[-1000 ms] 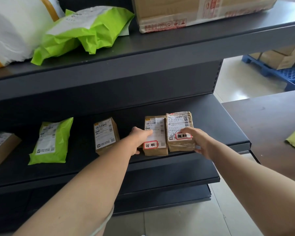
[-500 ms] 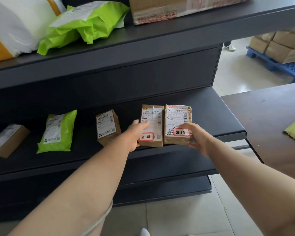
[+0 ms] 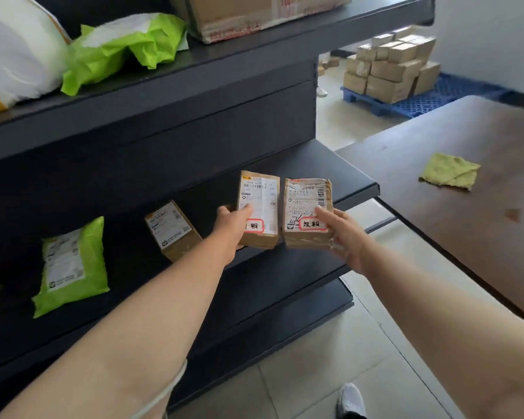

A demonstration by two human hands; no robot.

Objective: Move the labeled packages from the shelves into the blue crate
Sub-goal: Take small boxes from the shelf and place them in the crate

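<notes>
Two small brown boxes with white shipping labels and red-edged stickers hover just above the front of the middle shelf (image 3: 339,173). My left hand (image 3: 230,228) grips the left box (image 3: 262,207) with its thumb across the label. My right hand (image 3: 342,234) grips the right box (image 3: 306,207) from its lower right corner. The boxes are side by side, nearly touching. The blue crate is out of view.
On the same shelf lie a brown box (image 3: 171,229) and a green mailer (image 3: 70,267). The upper shelf holds a green bag (image 3: 121,49), a white bag (image 3: 15,55) and a carton (image 3: 254,13). A dark table (image 3: 466,192) with a yellow cloth (image 3: 449,170) stands at right; stacked boxes sit on a blue pallet (image 3: 436,98).
Both hands have closed on the two boxes and raised them off the shelf, drawing them toward me. My view has swung to the right.
</notes>
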